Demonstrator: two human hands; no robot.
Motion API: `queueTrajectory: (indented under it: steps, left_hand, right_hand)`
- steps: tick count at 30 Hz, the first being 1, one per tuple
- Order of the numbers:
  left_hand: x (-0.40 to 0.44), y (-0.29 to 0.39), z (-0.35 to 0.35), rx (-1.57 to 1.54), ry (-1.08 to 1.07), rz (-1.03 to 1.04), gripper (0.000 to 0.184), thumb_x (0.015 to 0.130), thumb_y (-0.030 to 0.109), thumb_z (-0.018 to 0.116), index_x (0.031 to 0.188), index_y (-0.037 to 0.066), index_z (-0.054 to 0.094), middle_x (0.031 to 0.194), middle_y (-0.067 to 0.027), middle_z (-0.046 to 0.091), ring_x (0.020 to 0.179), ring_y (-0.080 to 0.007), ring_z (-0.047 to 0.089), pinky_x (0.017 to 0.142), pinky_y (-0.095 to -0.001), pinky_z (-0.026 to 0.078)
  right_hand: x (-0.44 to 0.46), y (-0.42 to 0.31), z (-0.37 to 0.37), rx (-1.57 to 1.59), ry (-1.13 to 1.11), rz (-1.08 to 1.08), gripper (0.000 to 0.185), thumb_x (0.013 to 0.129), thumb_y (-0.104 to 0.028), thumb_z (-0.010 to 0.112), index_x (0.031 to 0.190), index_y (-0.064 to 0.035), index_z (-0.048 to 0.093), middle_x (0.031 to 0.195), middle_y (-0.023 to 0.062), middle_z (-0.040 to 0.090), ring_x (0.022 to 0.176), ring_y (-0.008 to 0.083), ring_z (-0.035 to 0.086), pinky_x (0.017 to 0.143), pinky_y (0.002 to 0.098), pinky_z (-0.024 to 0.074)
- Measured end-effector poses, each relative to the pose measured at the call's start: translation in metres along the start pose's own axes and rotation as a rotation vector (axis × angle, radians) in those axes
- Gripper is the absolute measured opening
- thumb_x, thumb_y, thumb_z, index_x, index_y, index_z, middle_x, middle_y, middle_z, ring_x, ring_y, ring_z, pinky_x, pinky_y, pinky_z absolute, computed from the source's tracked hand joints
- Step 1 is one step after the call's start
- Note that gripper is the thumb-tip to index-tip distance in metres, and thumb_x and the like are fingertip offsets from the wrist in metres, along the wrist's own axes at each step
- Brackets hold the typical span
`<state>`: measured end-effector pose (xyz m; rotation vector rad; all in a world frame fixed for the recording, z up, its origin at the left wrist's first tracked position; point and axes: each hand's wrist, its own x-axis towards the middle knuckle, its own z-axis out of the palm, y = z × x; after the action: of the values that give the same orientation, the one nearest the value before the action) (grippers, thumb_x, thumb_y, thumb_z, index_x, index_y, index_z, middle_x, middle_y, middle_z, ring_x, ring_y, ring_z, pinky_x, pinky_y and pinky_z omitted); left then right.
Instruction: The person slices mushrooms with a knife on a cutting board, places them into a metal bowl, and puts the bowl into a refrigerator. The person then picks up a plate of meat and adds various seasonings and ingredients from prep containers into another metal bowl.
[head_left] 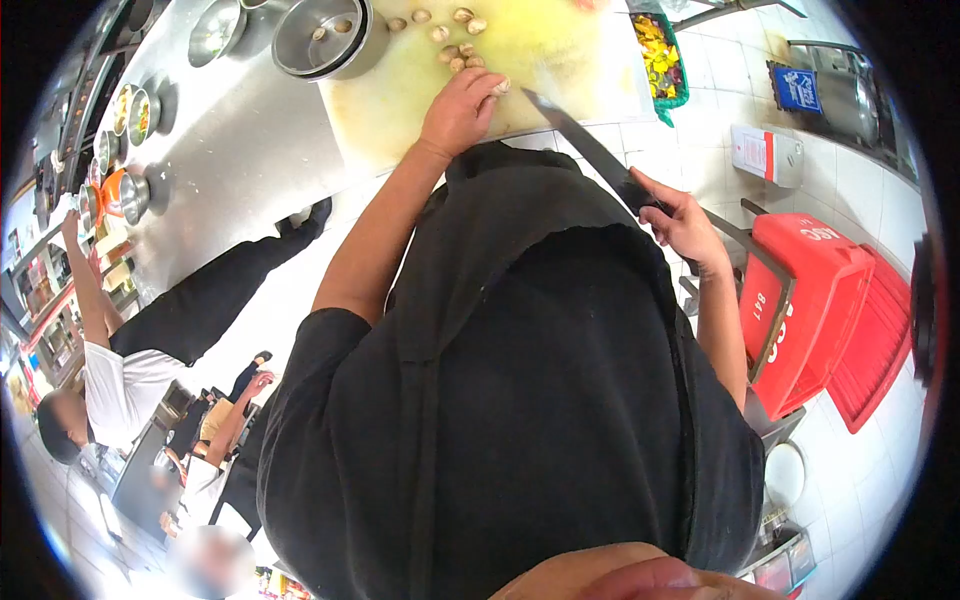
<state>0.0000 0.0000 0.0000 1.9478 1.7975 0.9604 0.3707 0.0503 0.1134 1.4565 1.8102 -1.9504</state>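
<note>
On the yellowish cutting board, my left hand has its fingers closed on a small pale mushroom. A kitchen knife with a long dark blade is gripped by its handle in my right hand. Its tip points up and left, a short way from the mushroom. Several more small brown mushrooms lie loose on the board just beyond my left fingers. At the board's left edge stands a round metal bowl, with a couple of mushrooms inside.
A green basket of yellow flowers stands right of the board. Red plastic crates are low on my right. Small metal bowls line the steel counter at left, where another person reaches in.
</note>
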Motion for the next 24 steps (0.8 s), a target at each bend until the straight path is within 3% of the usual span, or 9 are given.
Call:
queueTrajectory:
  steps: [5,6,9,10,13,16,20,23,24]
  left_hand:
    - [0.005,0.008,0.015,0.001,-0.037,0.076,0.028,0.085,0.007,0.063,0.112,0.008,0.067,0.108,-0.0121,0.064,0.105,-0.0322,0.060,0.090,-0.0410,0.051]
    - [0.004,0.009,0.021,-0.012,-0.056,0.059,0.027,0.086,0.008,0.063,0.112,0.008,0.068,0.110,-0.0121,0.064,0.105,-0.0321,0.061,0.091,-0.0400,0.051]
    - [0.006,0.007,0.023,-0.014,-0.070,0.023,0.025,0.087,0.010,0.064,0.112,0.008,0.068,0.114,-0.0121,0.064,0.103,-0.0317,0.062,0.090,-0.0377,0.052]
    - [0.005,0.010,0.023,-0.024,-0.049,0.012,0.024,0.088,0.010,0.064,0.111,0.007,0.069,0.114,-0.0122,0.065,0.102,-0.0314,0.063,0.089,-0.0374,0.053]
    - [0.004,0.024,0.010,-0.073,0.075,-0.058,0.022,0.085,0.006,0.064,0.106,0.006,0.070,0.110,-0.0121,0.065,0.099,-0.0313,0.064,0.085,-0.0378,0.054]
    - [0.014,0.034,-0.025,-0.138,0.235,-0.180,0.022,0.083,0.003,0.066,0.104,0.005,0.071,0.108,-0.0124,0.067,0.095,-0.0297,0.065,0.081,-0.0371,0.055]
    - [0.025,0.007,-0.090,0.046,0.503,-0.154,0.024,0.082,0.003,0.070,0.106,0.005,0.072,0.110,-0.0135,0.068,0.090,-0.0272,0.068,0.073,-0.0340,0.057]
    - [0.033,-0.004,-0.131,0.062,0.576,-0.237,0.027,0.080,0.004,0.071,0.107,0.005,0.072,0.110,-0.0138,0.068,0.093,-0.0287,0.067,0.079,-0.0360,0.057]
    - [0.034,-0.010,-0.140,0.072,0.592,-0.251,0.027,0.079,0.005,0.072,0.107,0.005,0.072,0.110,-0.0139,0.068,0.095,-0.0293,0.066,0.081,-0.0371,0.056]
  right_hand:
    - [0.016,0.035,0.015,0.287,-0.011,0.028,0.056,0.092,0.000,0.058,0.145,-0.0186,0.051,0.071,-0.0017,0.057,0.050,0.0051,0.045,0.047,0.0211,0.0420]
    - [0.020,0.041,0.013,0.237,-0.074,0.026,0.056,0.093,0.001,0.058,0.146,-0.0166,0.051,0.087,0.0001,0.066,0.064,0.0055,0.055,0.061,0.0215,0.0496]
    - [0.037,0.042,0.030,0.247,-0.041,-0.177,0.057,0.093,0.003,0.058,0.146,-0.0145,0.050,0.112,0.0012,0.068,0.088,0.0060,0.060,0.082,0.0220,0.0504]
    - [0.035,0.039,0.026,0.305,-0.107,-0.100,0.057,0.092,0.005,0.057,0.146,-0.0127,0.049,0.131,0.0005,0.061,0.108,0.0060,0.055,0.097,0.0224,0.0436]
    - [0.028,0.018,0.024,0.224,-0.056,-0.218,0.058,0.092,0.003,0.058,0.146,-0.0157,0.050,0.118,0.0006,0.067,0.092,0.0052,0.058,0.084,0.0219,0.0484]
    - [0.017,-0.039,0.015,-0.040,-0.088,-0.098,0.060,0.091,0.002,0.059,0.146,-0.0217,0.051,0.097,-0.0015,0.067,0.075,0.0045,0.054,0.070,0.0220,0.0480]
    - [0.029,-0.087,0.027,-0.102,-0.029,-0.393,0.058,0.093,-0.002,0.058,0.147,-0.0230,0.050,0.077,-0.0029,0.059,0.056,0.0038,0.045,0.052,0.0211,0.0426]
    - [0.037,-0.106,0.024,-0.111,0.003,-0.412,0.058,0.093,-0.003,0.059,0.146,-0.0231,0.050,0.077,-0.0036,0.059,0.057,0.0034,0.044,0.052,0.0209,0.0421]
    - [0.037,-0.110,0.018,-0.157,0.020,-0.292,0.057,0.091,-0.005,0.063,0.143,-0.0243,0.053,0.095,0.0025,0.070,0.072,0.0097,0.058,0.070,0.0253,0.0498]
